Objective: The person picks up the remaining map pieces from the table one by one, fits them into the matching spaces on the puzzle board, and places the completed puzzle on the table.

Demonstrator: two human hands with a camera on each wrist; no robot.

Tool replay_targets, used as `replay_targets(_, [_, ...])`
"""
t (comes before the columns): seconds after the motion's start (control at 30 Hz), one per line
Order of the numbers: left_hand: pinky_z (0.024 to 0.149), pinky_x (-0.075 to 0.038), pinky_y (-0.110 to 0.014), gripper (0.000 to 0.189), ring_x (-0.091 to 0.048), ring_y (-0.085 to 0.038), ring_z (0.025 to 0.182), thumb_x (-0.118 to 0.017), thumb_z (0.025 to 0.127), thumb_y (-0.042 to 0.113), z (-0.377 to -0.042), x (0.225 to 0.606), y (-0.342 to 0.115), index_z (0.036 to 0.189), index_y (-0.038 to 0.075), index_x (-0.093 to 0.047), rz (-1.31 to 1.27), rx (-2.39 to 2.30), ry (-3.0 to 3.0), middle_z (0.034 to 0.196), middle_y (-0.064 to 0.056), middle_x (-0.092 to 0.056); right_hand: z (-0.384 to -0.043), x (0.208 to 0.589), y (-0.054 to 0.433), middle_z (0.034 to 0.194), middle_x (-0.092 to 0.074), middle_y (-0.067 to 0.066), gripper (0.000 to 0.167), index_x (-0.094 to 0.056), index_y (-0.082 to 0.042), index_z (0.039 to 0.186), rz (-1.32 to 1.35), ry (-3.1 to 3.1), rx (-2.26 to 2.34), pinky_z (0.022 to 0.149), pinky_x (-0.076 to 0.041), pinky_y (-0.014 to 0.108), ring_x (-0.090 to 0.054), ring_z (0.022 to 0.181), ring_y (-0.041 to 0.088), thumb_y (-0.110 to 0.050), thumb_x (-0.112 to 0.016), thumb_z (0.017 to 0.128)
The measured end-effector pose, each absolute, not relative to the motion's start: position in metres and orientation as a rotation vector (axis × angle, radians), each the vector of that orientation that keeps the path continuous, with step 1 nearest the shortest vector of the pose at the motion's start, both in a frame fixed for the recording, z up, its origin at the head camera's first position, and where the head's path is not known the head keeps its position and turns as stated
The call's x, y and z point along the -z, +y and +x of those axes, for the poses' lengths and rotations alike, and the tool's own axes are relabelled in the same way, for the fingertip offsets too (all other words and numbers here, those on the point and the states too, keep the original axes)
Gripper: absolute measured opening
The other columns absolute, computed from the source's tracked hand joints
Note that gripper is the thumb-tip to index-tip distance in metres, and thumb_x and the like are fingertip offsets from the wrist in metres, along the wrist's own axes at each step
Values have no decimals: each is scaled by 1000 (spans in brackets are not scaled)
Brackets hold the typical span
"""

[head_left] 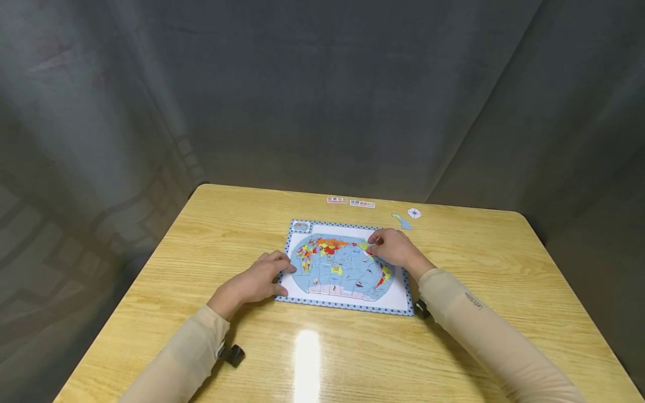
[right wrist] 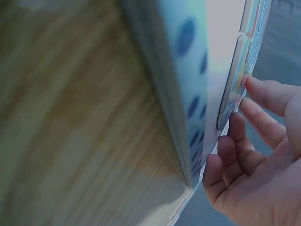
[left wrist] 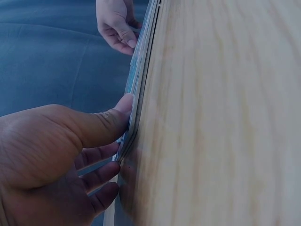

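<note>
We had a world-map jigsaw (head_left: 347, 271) lying largely assembled in its dotted-border tray (head_left: 342, 306) on the wooden table (head_left: 242, 224). Our left hand (head_left: 258, 278) rested at the tray's left side, fingers spread apart, one fingertip reaching the map's edge; we seemed to be steadying it. Our right hand (head_left: 396, 248) worked at the map's upper right, thumb and forefinger close together against its surface, but we could not tell whether they pinched a piece or just pressed one.

Beyond the tray, well apart from our hands, lay a curved blue-and-green piece (head_left: 402, 223), a compass-rose piece (head_left: 414, 213) beside it and two title strips (head_left: 337, 200) farther left. We judged that we were seating a piece near the end of the map; the next move probably called for pressing it flush, then reaching for the curved piece.
</note>
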State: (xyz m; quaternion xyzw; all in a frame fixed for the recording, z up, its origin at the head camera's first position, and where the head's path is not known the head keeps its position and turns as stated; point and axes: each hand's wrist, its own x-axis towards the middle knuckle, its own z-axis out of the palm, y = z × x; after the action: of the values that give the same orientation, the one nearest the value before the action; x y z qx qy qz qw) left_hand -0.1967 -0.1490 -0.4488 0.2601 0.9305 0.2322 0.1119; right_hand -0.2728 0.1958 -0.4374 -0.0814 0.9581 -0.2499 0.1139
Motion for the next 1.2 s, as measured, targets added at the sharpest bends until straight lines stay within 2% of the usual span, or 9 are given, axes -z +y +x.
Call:
replay_targets(0.4, [104, -37, -44, 49, -42, -30, 124, -80, 82, 23, -196, 449, -149, 126, 12, -65, 740, -685, 2730, 136, -9, -50, -271, 434, 198, 104, -67, 8, 28, -72, -9, 114, -306, 2846, 645, 82, -46, 42, -57, 90, 23, -26, -67, 91])
replay_targets(0.73, [104, -37, -43, 48, -42, -29, 123, -80, 82, 23, -197, 449, -149, 126, 12, -65, 728, -682, 2725, 137, -8, -49, -274, 437, 202, 102, -67, 6, 34, -71, -8, 116, -350, 2814, 687, 77, -46, 39, -56, 86, 22, -30, -70, 90])
replay_targets(1.03, [104, -38, -43, 48, -43, -29, 123, -80, 82, 23, -198, 449, -148, 126, 12, -65, 744, -681, 2728, 136, -9, -50, -275, 434, 208, 100, -60, 7, 34, -66, -5, 121, -340, 2716, 755, 78, -43, 37, -51, 89, 24, -13, -69, 87])
replay_targets(1.2, [103, -38, -44, 47, -43, -30, 123, -80, 83, 23, -198, 450, -149, 126, 12, -65, 745, -688, 2727, 136, -9, -50, -278, 435, 208, 100, -60, 10, 25, -67, -4, 115, -286, 2711, 776, 78, -44, 37, -52, 91, 25, -7, -63, 90])
